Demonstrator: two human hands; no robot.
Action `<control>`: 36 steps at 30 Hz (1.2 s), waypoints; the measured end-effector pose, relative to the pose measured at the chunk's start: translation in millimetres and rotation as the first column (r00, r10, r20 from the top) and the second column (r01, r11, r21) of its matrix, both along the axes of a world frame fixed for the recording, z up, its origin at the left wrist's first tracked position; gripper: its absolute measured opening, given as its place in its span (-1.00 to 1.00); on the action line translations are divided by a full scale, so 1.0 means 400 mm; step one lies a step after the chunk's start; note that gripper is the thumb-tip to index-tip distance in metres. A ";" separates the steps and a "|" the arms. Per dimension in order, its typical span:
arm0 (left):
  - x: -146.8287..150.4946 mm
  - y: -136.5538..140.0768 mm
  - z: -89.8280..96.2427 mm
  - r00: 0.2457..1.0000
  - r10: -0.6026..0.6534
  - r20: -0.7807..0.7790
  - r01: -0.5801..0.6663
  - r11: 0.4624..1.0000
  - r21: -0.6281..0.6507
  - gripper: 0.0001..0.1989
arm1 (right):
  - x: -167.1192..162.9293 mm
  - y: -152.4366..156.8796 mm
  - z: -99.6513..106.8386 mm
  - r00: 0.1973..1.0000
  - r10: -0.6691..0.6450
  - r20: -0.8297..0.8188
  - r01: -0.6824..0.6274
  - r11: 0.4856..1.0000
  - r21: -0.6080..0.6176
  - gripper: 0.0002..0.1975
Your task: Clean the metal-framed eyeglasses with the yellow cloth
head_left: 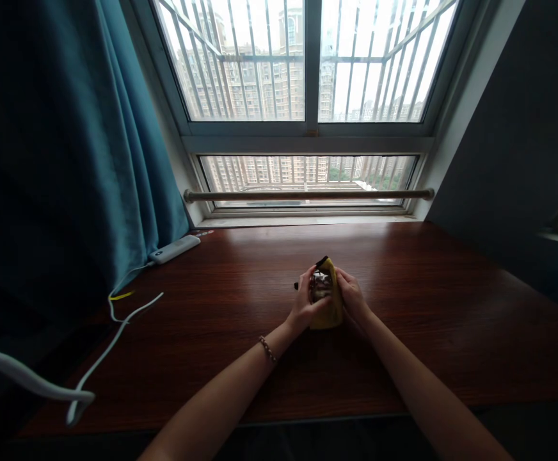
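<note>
Pouch [329, 307], upright at frame centre on the desk [221, 301], is clasped between left hand [304, 306] and right hand [350, 294].

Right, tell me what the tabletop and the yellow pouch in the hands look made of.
Tabletop: dark reddish wood or wood veneer, with visible grain streaks and a soft sheen from the window. Yellow pouch: probably soft fabric or thin plastic, since it bends under both hands; too small to be sure.

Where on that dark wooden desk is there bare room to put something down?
Bare wood lies right of the right hand and between the yellow pouch and the window sill. The left holds white cables and a white power strip.
</note>
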State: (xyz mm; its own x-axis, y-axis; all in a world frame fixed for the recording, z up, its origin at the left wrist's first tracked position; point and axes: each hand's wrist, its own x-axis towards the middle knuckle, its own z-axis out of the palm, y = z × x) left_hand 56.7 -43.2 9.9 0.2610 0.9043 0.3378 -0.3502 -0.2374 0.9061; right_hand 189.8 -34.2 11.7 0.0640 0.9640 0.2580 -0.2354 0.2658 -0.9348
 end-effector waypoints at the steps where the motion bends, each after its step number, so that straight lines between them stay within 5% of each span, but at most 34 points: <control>1: 0.001 0.006 0.002 0.997 -0.035 0.071 0.040 0.997 -0.073 -0.33 | 0.000 0.002 -0.001 1.000 0.001 -0.011 -0.001 1.000 -0.014 -0.61; 6: -0.009 0.046 0.003 0.915 -0.130 0.383 0.276 0.892 -0.358 -0.59 | 0.001 0.003 -0.004 0.998 -0.001 -0.062 -0.002 0.998 -0.056 -0.58; 12: -0.038 0.086 -0.014 0.890 -0.057 0.451 0.309 0.804 -0.508 -0.33 | -0.014 -0.015 0.004 0.994 0.046 -0.100 -0.052 0.997 -0.064 -0.60; 15: -0.043 0.090 -0.016 0.867 -0.078 0.492 0.355 0.790 -0.501 -0.40 | -0.024 -0.017 0.003 0.997 0.080 -0.009 -0.080 0.996 -0.027 -0.54; 21: -0.044 0.074 -0.004 0.785 -0.336 0.520 0.578 0.698 -0.422 -0.41 | -0.029 -0.022 0.002 0.991 0.132 0.018 -0.130 0.989 -0.065 -0.59; 25: -0.038 0.071 -0.007 0.778 -0.364 0.511 0.578 0.733 -0.358 -0.48 | -0.022 -0.015 -0.006 0.990 0.122 -0.077 -0.130 0.985 -0.113 -0.61; 36: -0.012 0.051 -0.002 0.898 -0.182 0.400 0.313 0.904 -0.292 -0.57 | -0.024 0.017 -0.040 0.997 -0.012 -0.075 0.004 0.994 -0.105 -0.60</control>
State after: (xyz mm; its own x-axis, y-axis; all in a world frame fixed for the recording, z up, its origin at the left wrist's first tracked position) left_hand 51.9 -22.9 9.3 0.4131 0.9009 0.1334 -0.6682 0.2003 0.7165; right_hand 180.1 -27.6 -4.3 0.0875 0.9848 0.1500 -0.3045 0.1699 -0.9372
